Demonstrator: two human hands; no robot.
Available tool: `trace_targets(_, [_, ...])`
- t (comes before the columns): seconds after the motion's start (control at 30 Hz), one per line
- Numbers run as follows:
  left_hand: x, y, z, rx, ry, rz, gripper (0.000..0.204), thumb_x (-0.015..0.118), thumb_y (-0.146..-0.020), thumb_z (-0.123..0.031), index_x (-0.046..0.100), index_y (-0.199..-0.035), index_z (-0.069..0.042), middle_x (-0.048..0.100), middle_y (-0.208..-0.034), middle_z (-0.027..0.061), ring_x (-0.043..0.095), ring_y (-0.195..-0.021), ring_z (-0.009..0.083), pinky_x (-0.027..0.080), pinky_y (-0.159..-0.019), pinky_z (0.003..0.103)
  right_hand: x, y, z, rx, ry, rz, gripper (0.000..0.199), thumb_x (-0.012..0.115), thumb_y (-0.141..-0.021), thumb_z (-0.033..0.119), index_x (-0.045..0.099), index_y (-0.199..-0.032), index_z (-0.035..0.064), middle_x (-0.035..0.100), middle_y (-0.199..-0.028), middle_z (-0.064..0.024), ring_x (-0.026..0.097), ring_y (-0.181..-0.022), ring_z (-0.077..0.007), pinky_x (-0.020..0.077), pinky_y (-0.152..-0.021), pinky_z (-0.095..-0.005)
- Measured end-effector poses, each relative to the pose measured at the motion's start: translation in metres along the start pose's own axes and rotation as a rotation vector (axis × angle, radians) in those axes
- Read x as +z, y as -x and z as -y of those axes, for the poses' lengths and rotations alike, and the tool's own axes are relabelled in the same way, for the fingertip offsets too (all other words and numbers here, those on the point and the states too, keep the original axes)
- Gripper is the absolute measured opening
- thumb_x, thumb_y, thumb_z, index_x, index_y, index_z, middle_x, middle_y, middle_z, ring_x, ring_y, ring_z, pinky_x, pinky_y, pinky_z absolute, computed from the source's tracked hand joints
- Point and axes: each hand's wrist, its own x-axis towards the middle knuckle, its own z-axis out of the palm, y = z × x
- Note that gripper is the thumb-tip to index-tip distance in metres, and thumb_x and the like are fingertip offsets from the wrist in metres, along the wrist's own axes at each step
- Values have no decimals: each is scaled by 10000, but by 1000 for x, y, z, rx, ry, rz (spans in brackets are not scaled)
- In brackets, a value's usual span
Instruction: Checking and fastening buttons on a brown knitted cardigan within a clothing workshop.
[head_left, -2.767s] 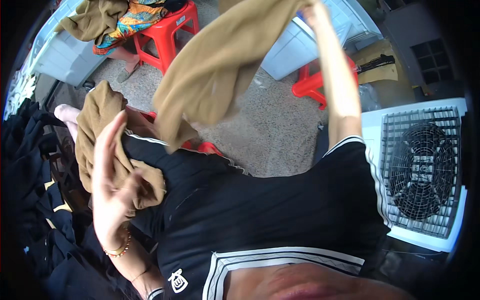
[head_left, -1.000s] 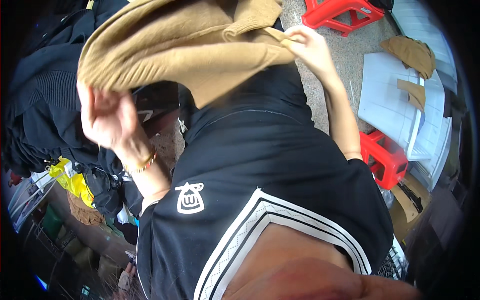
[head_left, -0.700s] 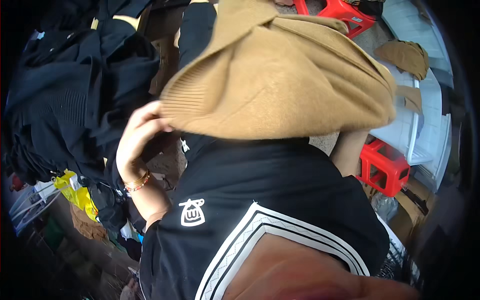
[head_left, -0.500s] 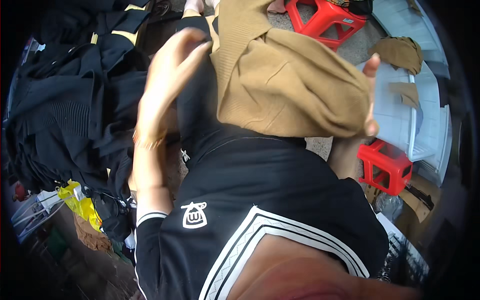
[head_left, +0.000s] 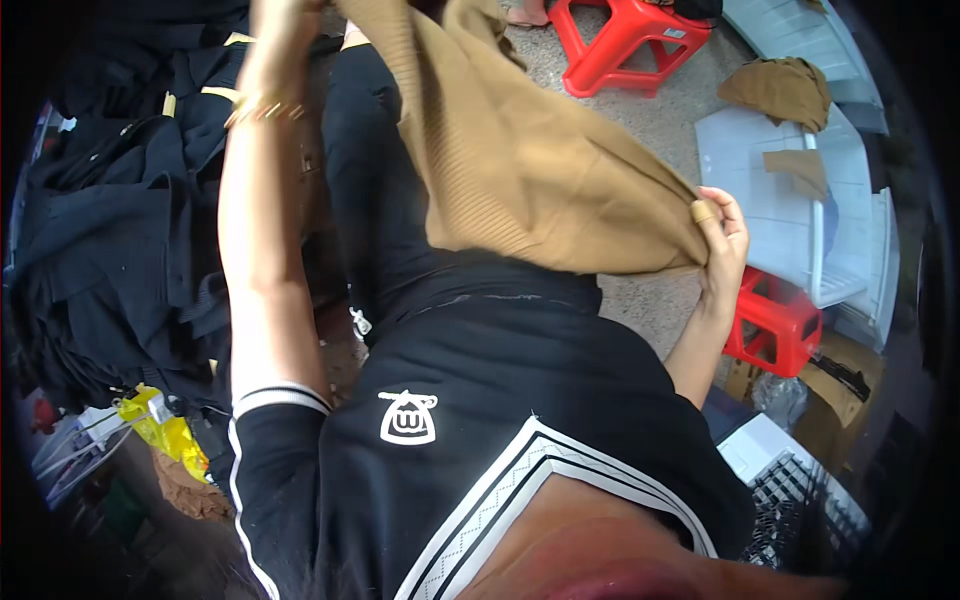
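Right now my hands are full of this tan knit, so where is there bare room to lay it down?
Bare speckled floor lies between the two red stools. The white panel has room beside its tan scraps. The left is crowded with a heap of black garments.

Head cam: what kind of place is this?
Probably an informal garment sorting or workshop space: a heap of black garments on the left, red plastic stools on a speckled floor, and more tan cloth on a white surface.

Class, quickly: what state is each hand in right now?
Left hand: raised to the picture's top edge at the tan knit garment; grip cannot be told.
Right hand: closed, pinching the tan knit garment's corner.
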Motion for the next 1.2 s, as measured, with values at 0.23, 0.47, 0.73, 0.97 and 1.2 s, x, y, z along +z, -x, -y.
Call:
trace_targets(0.23, [-141,196,-32,-218,461,112,411,562,-804,-184,563,-1117,82,612,-1086,171,609,-967,252,481,-893,349,-16,-54,-132,440,-587,-281,281,547,-938,170,583,-1170,16,622,-1161,-125,586,-1087,-228,484,-921,-373])
trace_targets(0.47, [-141,241,-73,-760,-402,591,292,662,-875,-180,620,-1093,10,632,-945,51,564,-929,108,441,-839,247,-16,-70,-142,410,-554,-10,356,540,-935,140,509,-1259,-7,577,-1241,-125,566,-1122,-227,463,-953,-350])
trace_targets(0.73, [-81,77,44,-34,-718,252,336,633,-862,-240,640,-1076,18,684,-933,143,654,-873,189,498,-796,290,-34,-44,-158,497,-175,82,320,574,-913,79,524,-1217,-10,619,-1113,-102,623,-962,-160,513,-807,-261])
trace_targets(0.97, [-73,20,118,-661,-969,592,466,593,-826,-422,694,-999,-1,675,-841,57,584,-705,137,477,-637,309,-47,-27,-170,490,118,-54,319,610,-918,184,594,-1217,74,669,-1035,-59,663,-819,-129,557,-651,-273])
trace_targets(1.2, [-111,59,130,-477,-588,369,610,568,-861,-563,678,-1051,7,672,-907,144,606,-864,211,470,-811,315,-76,-93,-119,329,-702,40,356,439,-982,125,468,-1308,-13,544,-1291,-162,535,-1175,-263,436,-1009,-393])
